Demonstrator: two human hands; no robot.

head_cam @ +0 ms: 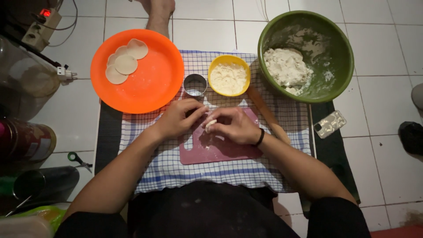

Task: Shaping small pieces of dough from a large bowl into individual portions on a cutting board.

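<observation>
Shaping dough is the step in hand: beyond the hands sit the green bowl [341, 53] and orange plate [154, 83]; under them the pink board [220, 152]. Left hand [176, 119] and right hand [235, 125] each pinch the small dough piece [210, 124], their grip clenched on it. Next likely calls for flattening.

A big orange plate [150, 83] sits on the checked cloth [176, 167] with three flat white dough rounds [125, 64] on it, and just beside it stands a small round metal cutter [194, 84]. Next to that is a yellow bowl [229, 61] full of flour, a big green bowl [335, 48] with a lump of dough [285, 66] inside, and a wooden rolling pin [266, 112] lying near both bowls. On the white floor tiles there are green-handled scissors [78, 159], a phone in a clear case [329, 124], a power strip with a red light [42, 24], and a bare foot [158, 13] at the top.
</observation>
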